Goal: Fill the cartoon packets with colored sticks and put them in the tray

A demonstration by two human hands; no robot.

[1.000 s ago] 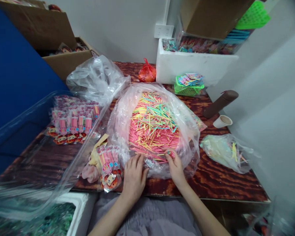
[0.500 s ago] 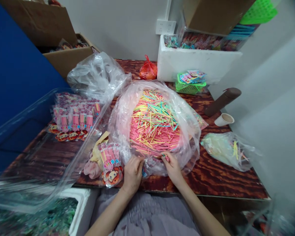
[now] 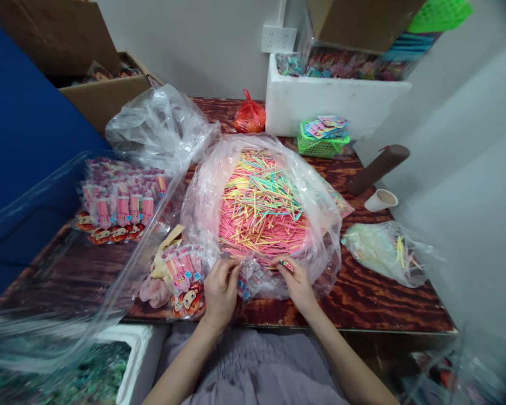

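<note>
Both before the bag (image 3: 324, 219): my right hand (image 3: 300, 289), fingers curled round sticks (image 3: 286, 265), likely bunched for control; my left hand (image 3: 219, 291), fingertips nearly together, hold unclear.

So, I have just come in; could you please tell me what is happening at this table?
A person sits at the table before an open plastic bag of colourful sticks. The right hand holds a small bunch at the bag's front edge. The left hand is pinched beside it; whether it grips anything is unclear. Packets with pink sticks lie left of that hand, with more packets farther left.
</note>
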